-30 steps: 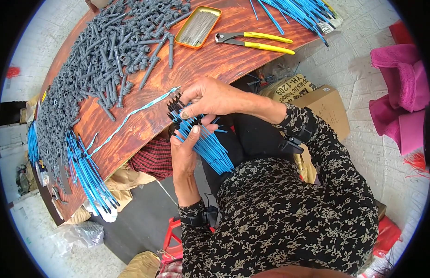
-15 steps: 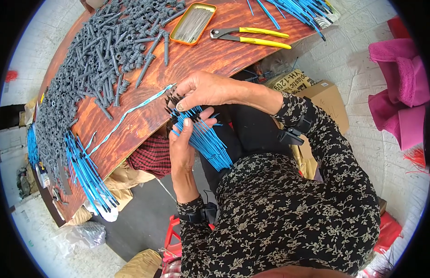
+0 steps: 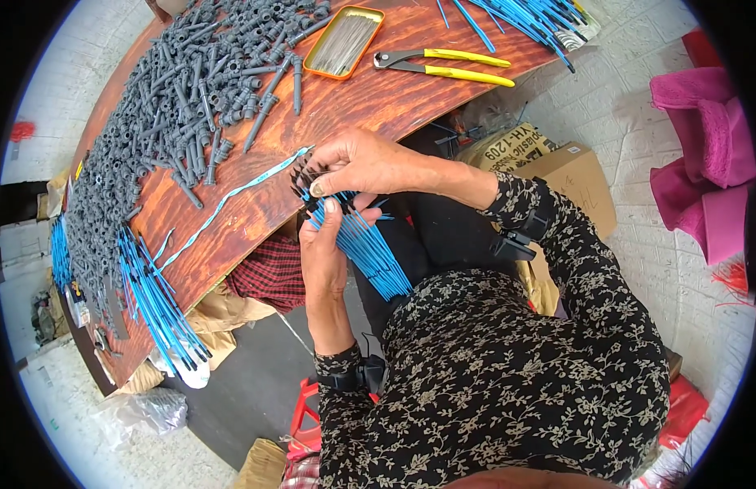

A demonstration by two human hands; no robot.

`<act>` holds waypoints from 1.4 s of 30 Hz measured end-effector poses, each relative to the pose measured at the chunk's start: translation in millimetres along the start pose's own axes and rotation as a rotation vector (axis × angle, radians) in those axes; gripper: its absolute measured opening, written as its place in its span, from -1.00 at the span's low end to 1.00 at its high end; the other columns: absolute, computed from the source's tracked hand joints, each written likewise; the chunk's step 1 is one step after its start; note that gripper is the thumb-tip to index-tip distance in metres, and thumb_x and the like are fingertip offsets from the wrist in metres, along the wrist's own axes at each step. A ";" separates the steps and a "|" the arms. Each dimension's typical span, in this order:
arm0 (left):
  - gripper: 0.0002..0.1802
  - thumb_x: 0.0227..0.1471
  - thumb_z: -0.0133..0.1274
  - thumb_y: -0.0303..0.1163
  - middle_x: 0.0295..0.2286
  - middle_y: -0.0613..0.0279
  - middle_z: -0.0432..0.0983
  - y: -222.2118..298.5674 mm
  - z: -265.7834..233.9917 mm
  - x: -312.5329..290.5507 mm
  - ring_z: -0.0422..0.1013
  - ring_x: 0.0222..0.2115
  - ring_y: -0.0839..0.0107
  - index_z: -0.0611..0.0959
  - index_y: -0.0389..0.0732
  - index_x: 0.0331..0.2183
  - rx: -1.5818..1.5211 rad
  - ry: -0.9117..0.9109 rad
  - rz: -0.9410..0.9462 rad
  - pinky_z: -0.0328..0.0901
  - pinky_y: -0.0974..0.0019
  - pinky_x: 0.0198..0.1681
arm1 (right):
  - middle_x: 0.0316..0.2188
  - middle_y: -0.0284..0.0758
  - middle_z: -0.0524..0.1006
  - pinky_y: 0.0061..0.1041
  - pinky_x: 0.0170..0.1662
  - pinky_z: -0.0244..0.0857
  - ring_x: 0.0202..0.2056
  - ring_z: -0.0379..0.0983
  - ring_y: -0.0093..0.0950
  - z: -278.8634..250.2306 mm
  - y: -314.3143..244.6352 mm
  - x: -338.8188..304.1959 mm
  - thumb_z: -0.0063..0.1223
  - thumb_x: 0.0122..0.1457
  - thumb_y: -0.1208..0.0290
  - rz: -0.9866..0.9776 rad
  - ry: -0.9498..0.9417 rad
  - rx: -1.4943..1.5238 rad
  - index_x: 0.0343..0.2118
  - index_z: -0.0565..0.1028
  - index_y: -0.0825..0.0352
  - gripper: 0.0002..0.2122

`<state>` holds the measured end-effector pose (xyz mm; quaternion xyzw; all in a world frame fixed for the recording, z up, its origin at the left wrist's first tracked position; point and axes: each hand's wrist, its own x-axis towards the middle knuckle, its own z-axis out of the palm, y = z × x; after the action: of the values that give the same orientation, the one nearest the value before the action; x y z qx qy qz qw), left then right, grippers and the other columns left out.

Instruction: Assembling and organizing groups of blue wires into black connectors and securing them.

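Note:
A bundle of thin blue sticks with black tips (image 3: 370, 257) lies across my lap, its black ends gathered between my hands at the table's near edge. My left hand (image 3: 325, 244) is closed round the bundle just below those ends, thumb on top. From above, my right hand (image 3: 357, 163) pinches the black tips between thumb and fingers. A twisted light-blue strip (image 3: 231, 198) runs along the table edge and ends beside my right fingers. Some of the fingers are hidden behind the sticks.
Grey plastic tubular parts (image 3: 174, 106) form a large heap on the wooden table (image 3: 329, 114). An orange-rimmed tin of thin pins (image 3: 345, 41) and yellow-handled pincers (image 3: 443, 65) lie beyond my hands. More blue sticks (image 3: 154, 297) hang over the left edge; others (image 3: 520, 24) lie far right.
The view has shifted very slightly. Both hands keep their hold on the bundle, with only small finger movements at the black tips.

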<state>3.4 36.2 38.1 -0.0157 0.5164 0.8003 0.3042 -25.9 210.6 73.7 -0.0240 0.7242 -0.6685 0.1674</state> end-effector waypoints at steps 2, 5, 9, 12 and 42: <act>-0.60 0.26 -0.05 -0.20 -0.32 -0.05 0.60 -1.5 -0.6 1.7 0.60 -0.36 0.18 0.49 -0.37 -0.09 -0.019 0.018 0.004 0.51 0.24 -0.26 | -0.53 -0.44 0.51 -0.64 -0.58 0.42 -0.49 0.42 -0.69 1.1 -2.2 -2.2 0.17 0.08 0.35 -0.020 -0.009 0.087 -0.15 0.61 0.26 -0.74; -0.60 0.26 -0.06 -0.20 -0.29 -0.05 0.58 -3.1 -5.7 3.5 0.60 -0.34 0.12 0.46 -0.33 -0.03 -0.014 -0.005 -0.008 0.52 0.17 -0.26 | -0.52 -0.45 0.51 -0.65 -0.59 0.40 -0.50 0.41 -0.70 0.5 -3.5 -2.5 0.14 0.10 0.36 -0.044 -0.018 0.125 -0.09 0.60 0.20 -0.71; -0.60 0.26 -0.05 -0.20 -0.27 -0.04 0.57 -3.9 -8.1 3.9 0.59 -0.32 0.10 0.45 -0.31 -0.02 -0.018 -0.020 -0.012 0.53 0.13 -0.26 | -0.47 -0.45 0.53 -0.67 -0.57 0.39 -0.49 0.41 -0.72 -3.2 -5.5 -2.8 0.11 0.13 0.40 -0.058 -0.053 0.084 -0.02 0.57 0.15 -0.68; -0.61 0.24 -0.02 -0.21 -0.29 -0.04 0.58 -2.6 -7.2 2.5 0.60 -0.34 0.13 0.48 -0.33 -0.05 -0.026 -0.019 -0.011 0.53 0.17 -0.26 | -0.38 -0.43 0.54 -0.69 -0.55 0.39 -0.45 0.40 -0.74 -5.0 -5.6 -3.3 0.11 0.17 0.44 -0.032 -0.094 0.030 0.02 0.55 0.20 -0.68; -0.62 0.15 0.12 -0.27 -0.28 -0.09 0.61 -3.2 -5.2 2.2 0.60 -0.37 0.25 0.54 -0.37 -0.10 0.011 0.006 -0.010 0.52 0.26 -0.29 | -0.40 -0.40 0.52 -0.66 -0.50 0.37 -0.49 0.42 -0.69 -8.5 -13.0 -7.4 0.07 0.21 0.40 -0.061 -0.159 -0.058 0.10 0.46 0.26 -0.63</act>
<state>1.8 33.8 32.3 -0.0192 0.5219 0.7958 0.3066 -23.7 219.3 88.3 -0.1042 0.7266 -0.6481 0.2032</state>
